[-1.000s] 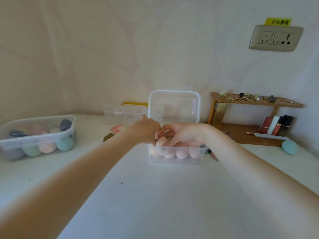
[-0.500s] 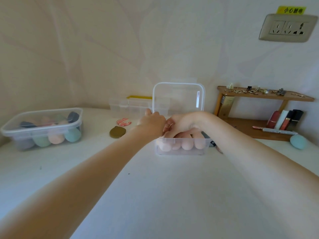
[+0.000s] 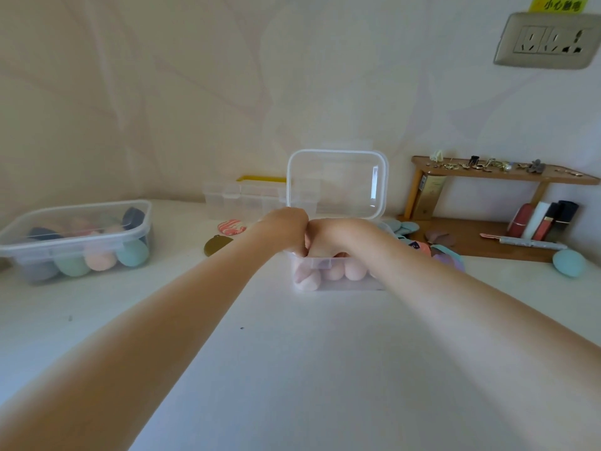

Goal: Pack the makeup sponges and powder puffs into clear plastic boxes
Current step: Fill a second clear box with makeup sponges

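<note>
A clear plastic box [image 3: 341, 285] stands mid-table with its lid [image 3: 338, 185] upright behind it. Several pale pink makeup sponges [image 3: 305, 277] lie inside. My left hand [image 3: 286, 229] curls its fingers over the box's front left rim. My right hand [image 3: 341, 237] touches the left one, knuckles up, and its fingers reach down into the box among the sponges, where their tips are hidden. Loose powder puffs lie around: a pink marbled one [image 3: 231, 226], an olive one [image 3: 217, 245], and a pile [image 3: 439, 252] behind my right wrist. A teal sponge [image 3: 569, 262] sits far right.
A second clear box [image 3: 78, 210] at the left holds several coloured sponges. A clear compartment organiser [image 3: 247, 198] stands against the wall. A wooden shelf [image 3: 504, 174] at the right carries small jewellery, with lipsticks [image 3: 543, 222] under it. A wall socket [image 3: 546, 40] is above.
Both hands have sunk lower onto the box and drawn together until they touch. The right hand's fingers have gone deeper among the sponges. The view has shifted closer.
</note>
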### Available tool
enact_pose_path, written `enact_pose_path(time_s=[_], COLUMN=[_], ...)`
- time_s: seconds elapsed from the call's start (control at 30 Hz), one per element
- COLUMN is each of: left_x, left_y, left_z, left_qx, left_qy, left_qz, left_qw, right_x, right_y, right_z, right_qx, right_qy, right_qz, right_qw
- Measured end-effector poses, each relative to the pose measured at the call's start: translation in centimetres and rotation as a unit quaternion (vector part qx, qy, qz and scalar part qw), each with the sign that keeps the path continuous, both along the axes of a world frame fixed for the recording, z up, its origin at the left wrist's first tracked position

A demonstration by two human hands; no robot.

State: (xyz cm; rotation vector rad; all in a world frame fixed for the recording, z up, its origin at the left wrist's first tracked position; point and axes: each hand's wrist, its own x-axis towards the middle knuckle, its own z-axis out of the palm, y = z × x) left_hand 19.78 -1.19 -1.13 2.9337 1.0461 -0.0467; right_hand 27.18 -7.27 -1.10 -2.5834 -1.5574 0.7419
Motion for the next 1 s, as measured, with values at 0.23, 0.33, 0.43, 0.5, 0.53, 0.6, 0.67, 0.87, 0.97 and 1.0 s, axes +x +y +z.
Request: enact_pose_path(time_s=[0.23,0.33,0.43,0.5,0.53,0.6,0.67,0.87,0.97,1.0], left_x=[-1.6,-2.6,-2.7,-1.6,-0.9,1.0,3.1,9.7,11.7,12.3], left_y=[0.1,-0.2,-1.5,-3.3,-4.3,-6.5,-8.7,-15.5,-18.1,-18.8], left_z=[1.1,1.8,3.0,3.5,3.6,3.0,2.1,0.7,0.1,-0.3], left_qx=[-0.067,-0.078,-0.056,-0.023,-0.012,-0.006,-0.016,-0.037,-0.05,-0.039], left_qy=[-0.033,-0.105,-0.194,-0.209,-0.213,-0.212,-0.202,-0.194,-0.169,-0.149], left_qz=[-0.035,-0.028,-0.016,-0.032,-0.044,-0.076,-0.104,-0.213,-0.263,-0.279], left_qw=[0.997,0.991,0.979,0.977,0.976,0.974,0.974,0.957,0.949,0.948], right_x=[0.4,0.8,1.4,2.3,2.8,4.2,5.7,12.6,15.8,16.3], right_y=[-1.3,-2.2,-3.7,-5.1,-5.8,-7.8,-10.1,-19.0,-22.8,-24.1], right_z=[3.1,3.9,4.4,4.8,5.0,4.9,4.4,2.2,0.5,-0.1], right_qx=[0.012,0.027,0.085,0.152,0.186,0.222,0.225,0.305,0.195,0.137], right_qy=[0.135,0.173,0.211,0.254,0.258,0.239,0.219,0.088,-0.121,-0.172], right_qz=[0.004,0.016,0.014,-0.012,-0.029,-0.062,-0.099,-0.265,-0.329,-0.341], right_qw=[0.991,0.984,0.974,0.955,0.948,0.943,0.944,0.911,0.916,0.914])
